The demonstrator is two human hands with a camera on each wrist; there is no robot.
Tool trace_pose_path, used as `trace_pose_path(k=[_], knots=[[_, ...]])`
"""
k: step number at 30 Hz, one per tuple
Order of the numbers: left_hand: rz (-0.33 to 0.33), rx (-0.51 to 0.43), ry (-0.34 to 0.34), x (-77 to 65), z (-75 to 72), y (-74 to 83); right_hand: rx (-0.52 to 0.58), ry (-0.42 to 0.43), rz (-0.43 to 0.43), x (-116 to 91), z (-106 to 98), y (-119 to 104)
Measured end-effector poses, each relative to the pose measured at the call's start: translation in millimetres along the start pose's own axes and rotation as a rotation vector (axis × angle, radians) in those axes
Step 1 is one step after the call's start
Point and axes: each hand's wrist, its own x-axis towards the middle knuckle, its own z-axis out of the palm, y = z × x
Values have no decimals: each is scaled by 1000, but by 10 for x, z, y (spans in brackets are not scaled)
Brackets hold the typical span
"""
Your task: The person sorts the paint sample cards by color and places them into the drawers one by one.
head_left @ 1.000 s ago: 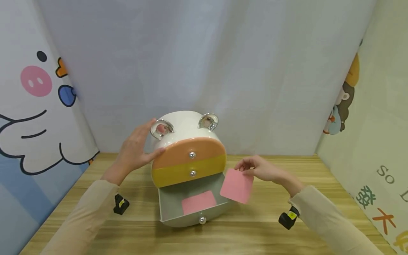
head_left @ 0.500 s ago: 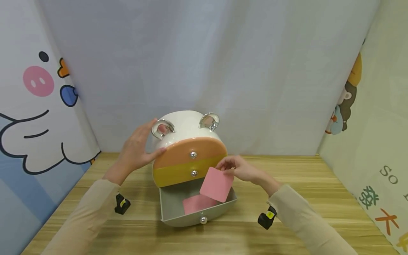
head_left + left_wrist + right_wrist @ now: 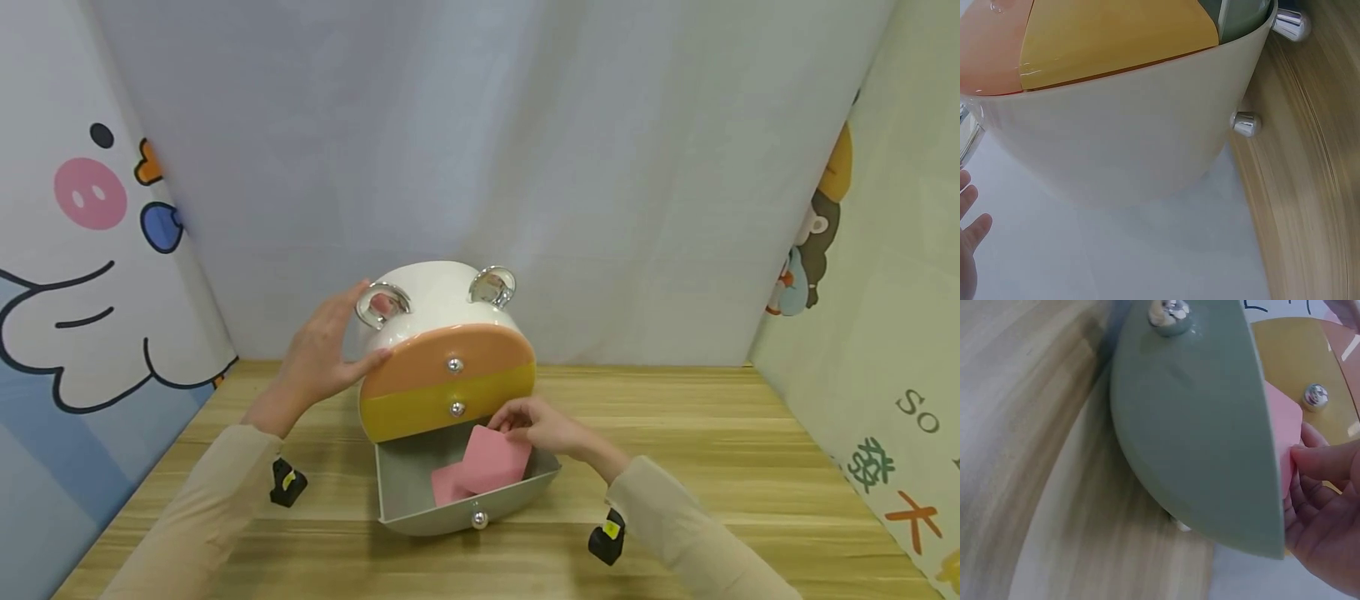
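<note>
A white drawer box [image 3: 429,285] with chrome ear-shaped rings stands mid-table. Its orange drawer [image 3: 408,358] and yellow drawer [image 3: 408,406] are closed; the bottom green-grey drawer [image 3: 423,524] is pulled out. Fingers extended, my left hand [image 3: 318,350] rests at the box's upper left, thumb by the orange front. Between thumb and fingers my right hand [image 3: 553,429] pinches a pink square card [image 3: 495,461] by its upper edge, tilted, its lower part inside the open drawer. Another pink card [image 3: 446,485] lies on the drawer floor, partly covered by the held one.
A wooden table [image 3: 660,467] carries the box. Behind it hangs a pale curtain [image 3: 630,183]. Cartoon-printed sheets stand left [image 3: 45,333] and right [image 3: 847,350]. Chrome feet [image 3: 1247,124] support the box, and a chrome knob [image 3: 479,519] sits on the drawer front.
My right hand has moved left and down, carrying the pink card from beside the drawer to inside it. The left hand keeps its place on the box.
</note>
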Motion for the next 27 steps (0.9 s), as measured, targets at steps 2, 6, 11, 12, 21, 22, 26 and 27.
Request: trace_pose_path(k=[2,6,11,12,21,22,26,27], knots=[[0,-1,5,-4,-1,-1,-12,-5,-11,24,48,19],[1,-2,11,-4,0,-5,-55,-7,-24,54,123,39],[1,-5,6,1,2,-1,-108,3,-59,63,155,34],[1,-5,6,1,2,0,-117,6,-70,62,155,33],[0,-9,6,0,6,6,-168,37,-153,28,90,15],[-1,-8,5,0,10,3,-163,46,-151,13,76,-2],[-1,-10,5,-1,13,-3,-144,91,-146,-87,30,-103],[-2,-10,6,-3,12,-5,-138,104,-146,-122,32,-125]])
